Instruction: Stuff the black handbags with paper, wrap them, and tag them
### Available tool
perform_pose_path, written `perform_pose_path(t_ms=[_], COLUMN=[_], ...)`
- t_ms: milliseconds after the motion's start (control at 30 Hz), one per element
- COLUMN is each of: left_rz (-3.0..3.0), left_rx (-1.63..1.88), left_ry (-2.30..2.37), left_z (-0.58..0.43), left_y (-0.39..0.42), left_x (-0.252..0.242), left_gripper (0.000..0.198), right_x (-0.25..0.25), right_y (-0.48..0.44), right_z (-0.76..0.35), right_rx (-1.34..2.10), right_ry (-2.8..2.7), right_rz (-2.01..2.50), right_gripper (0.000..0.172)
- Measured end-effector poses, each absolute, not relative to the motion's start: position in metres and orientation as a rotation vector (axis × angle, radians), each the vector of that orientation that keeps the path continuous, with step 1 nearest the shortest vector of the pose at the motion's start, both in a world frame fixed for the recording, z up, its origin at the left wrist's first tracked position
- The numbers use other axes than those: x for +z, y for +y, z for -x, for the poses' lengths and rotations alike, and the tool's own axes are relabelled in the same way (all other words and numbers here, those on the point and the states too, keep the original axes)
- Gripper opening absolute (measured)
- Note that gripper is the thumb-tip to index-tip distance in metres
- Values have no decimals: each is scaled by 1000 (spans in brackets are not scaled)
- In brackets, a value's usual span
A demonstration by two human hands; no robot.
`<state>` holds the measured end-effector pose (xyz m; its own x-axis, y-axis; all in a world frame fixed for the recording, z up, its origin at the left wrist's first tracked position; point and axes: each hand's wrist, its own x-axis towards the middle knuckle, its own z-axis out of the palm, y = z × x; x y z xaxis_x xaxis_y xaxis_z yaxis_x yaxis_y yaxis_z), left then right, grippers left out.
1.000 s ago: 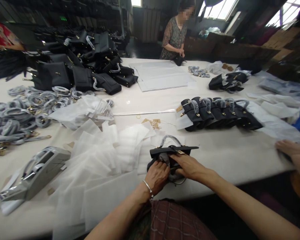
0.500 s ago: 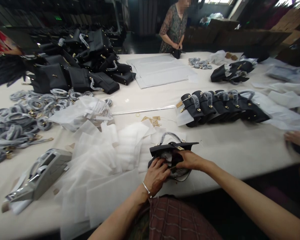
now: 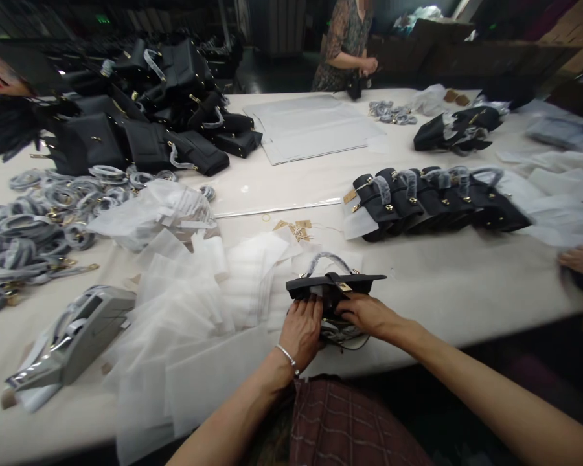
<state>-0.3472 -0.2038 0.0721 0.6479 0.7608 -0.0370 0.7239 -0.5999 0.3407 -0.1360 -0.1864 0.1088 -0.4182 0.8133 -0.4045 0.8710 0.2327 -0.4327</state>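
A small black handbag [image 3: 364, 283] stands at the table's near edge, its flap lifted and its arched top handle wrapped in clear film. Under the flap, the fingers of my left hand [image 3: 302, 327] are stretched out and reach into the bag's mouth; their tips are hidden. My right hand [image 3: 369, 316] grips the bag at the right side of its opening, fingers bent inward. A gold-coloured clasp piece [image 3: 344, 287] shows on the flap just above that hand. What lies deep inside the bag is too dark to make out.
White foam sheets [image 3: 194, 336] spread left of the bag, beside a grey tape dispenser [image 3: 85, 336]. Wrapped straps [image 3: 24, 226] and a pile of black bags [image 3: 150, 129] lie farther left. Tags [image 3: 296, 230] and a row of handbags [image 3: 418, 200] lie beyond. A co-worker [image 3: 342, 48] stands opposite.
My left hand's fingers have straightened and pushed further under the flap. My right hand has shifted slightly left at the opening. The co-worker opposite has raised a hand.
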Motion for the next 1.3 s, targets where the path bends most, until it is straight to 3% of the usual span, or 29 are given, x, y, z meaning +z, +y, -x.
perform_pose_path(t_ms=[133, 300, 600, 700, 867, 967, 1033, 1100, 1300], left_rz=[-2540, -2560, -2593, -2588, -2465, -2355, -2261, -2182, -2178], left_rx=[163, 164, 192, 148, 54, 87, 116, 59, -135], left_ry=[1175, 1141, 994, 1013, 1039, 1001, 976, 1036, 1358], left_z=[348, 350, 355, 355, 356, 357, 357, 353, 336], left_y=[-205, -208, -205, -209, -209, -198, -188, -178, -172], left_x=[72, 78, 75, 78, 88, 100, 109, 116, 111], left_gripper=[98, 61, 21, 34, 77, 88, 69, 34, 21], right_x=[113, 113, 102, 106, 125, 126, 122, 115, 104], right_y=[-200, -195, -175, -174, -171, -170, -172, -176, -189], right_z=[147, 149, 136, 133, 131, 132, 133, 135, 157], right_rx=[-574, -1000, -1113, -1134, -1326, -1329, -1270, -1146, -835], right_ry=[2560, 2434, 2282, 2236, 2071, 2086, 2141, 2220, 2280], right_rz=[-1617, -1546, -1672, -1718, -1582, -1492, -1506, -1568, -1588], right_gripper=[29, 31, 38, 36, 30, 38, 39, 36, 42])
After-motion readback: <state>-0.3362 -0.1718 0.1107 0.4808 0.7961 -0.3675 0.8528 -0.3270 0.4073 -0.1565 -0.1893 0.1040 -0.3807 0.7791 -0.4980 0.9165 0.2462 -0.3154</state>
